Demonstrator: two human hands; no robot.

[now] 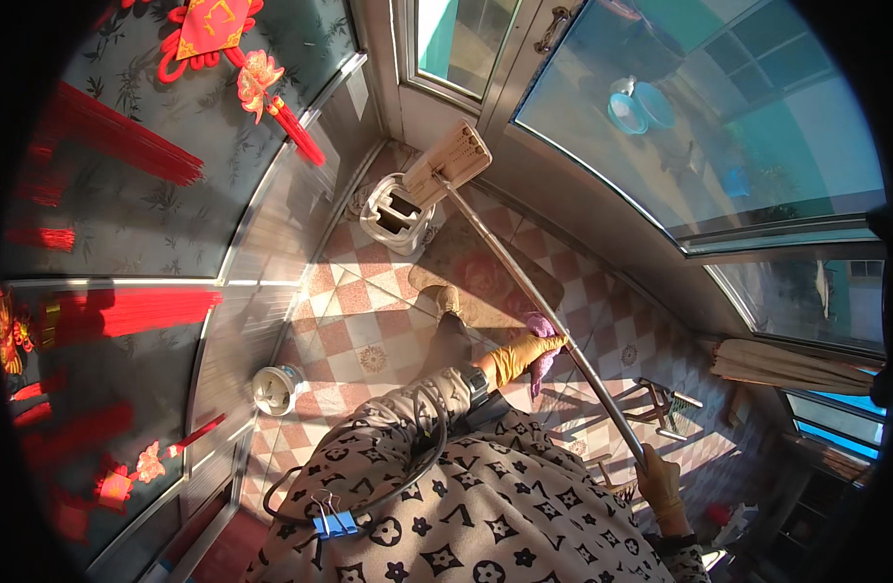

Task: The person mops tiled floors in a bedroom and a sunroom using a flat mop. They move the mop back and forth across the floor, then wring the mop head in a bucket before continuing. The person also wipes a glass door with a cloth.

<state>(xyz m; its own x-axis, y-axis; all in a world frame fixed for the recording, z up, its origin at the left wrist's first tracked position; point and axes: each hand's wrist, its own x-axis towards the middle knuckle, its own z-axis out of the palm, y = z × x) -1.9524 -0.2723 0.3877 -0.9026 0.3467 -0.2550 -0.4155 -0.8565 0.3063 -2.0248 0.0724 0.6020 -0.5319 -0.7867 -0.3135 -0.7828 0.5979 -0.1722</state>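
A flat mop is held aloft on a slant, its metal handle (pixel 515 271) crossing the view. The flat mop head (pixel 448 164) is raised and partly covers a two-slot mop bucket (pixel 397 215) by the door; whether they touch I cannot tell. My left hand (pixel 520 358), in a yellow rubber glove, holds a purple cloth (pixel 541 364) and its fingers reach onto the handle's middle. Near the handle's end, my right hand (pixel 659 482) grips it, also in a yellow glove.
A brown floor mat (pixel 483 273) lies on checkered tiles (pixel 373 324). A white pail (pixel 277 390) stands by the left panelled wall. At the right is a small folding stool (pixel 661 408). Glazed door panels (pixel 679 124) rise ahead; red tasselled ornaments (pixel 217 25) hang at the left.
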